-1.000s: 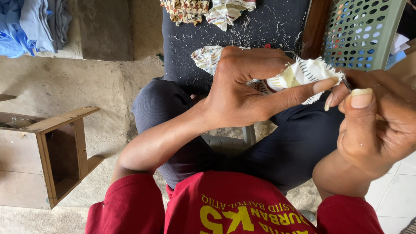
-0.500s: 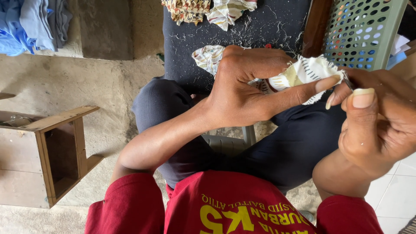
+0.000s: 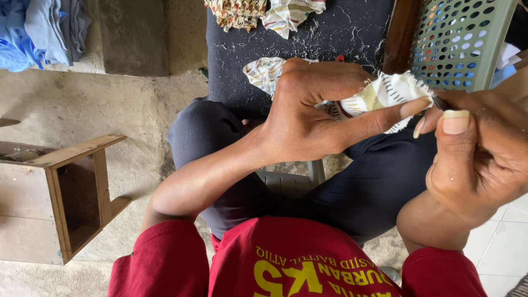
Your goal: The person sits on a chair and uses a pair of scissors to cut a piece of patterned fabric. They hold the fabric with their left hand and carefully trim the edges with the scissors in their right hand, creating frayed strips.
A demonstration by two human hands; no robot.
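Head view. Open room lies to the left: bare concrete floor (image 3: 110,110) between the seated person's knees and a wooden stool (image 3: 71,192) tipped on its side. To the right the space is tight; a green perforated basket (image 3: 467,38) stands just behind the hands, and the right edge of the frame cuts off part of the right hand.

The cloth scrap (image 3: 385,96), pale with short dark dashes and frayed edges, is held above the lap. The left hand (image 3: 313,115) is clenched on it, its thumb stretched along the scrap's lower edge. The right hand (image 3: 478,154) is curled shut, pinching a thin dark tool (image 3: 440,103) whose tip meets the scrap's right edge; the tool's kind cannot be told.

Beyond the hands a dark mat (image 3: 308,38), littered with thread bits, carries more patterned scraps (image 3: 264,14). Blue folded cloth (image 3: 38,27) lies at the far left, well apart.
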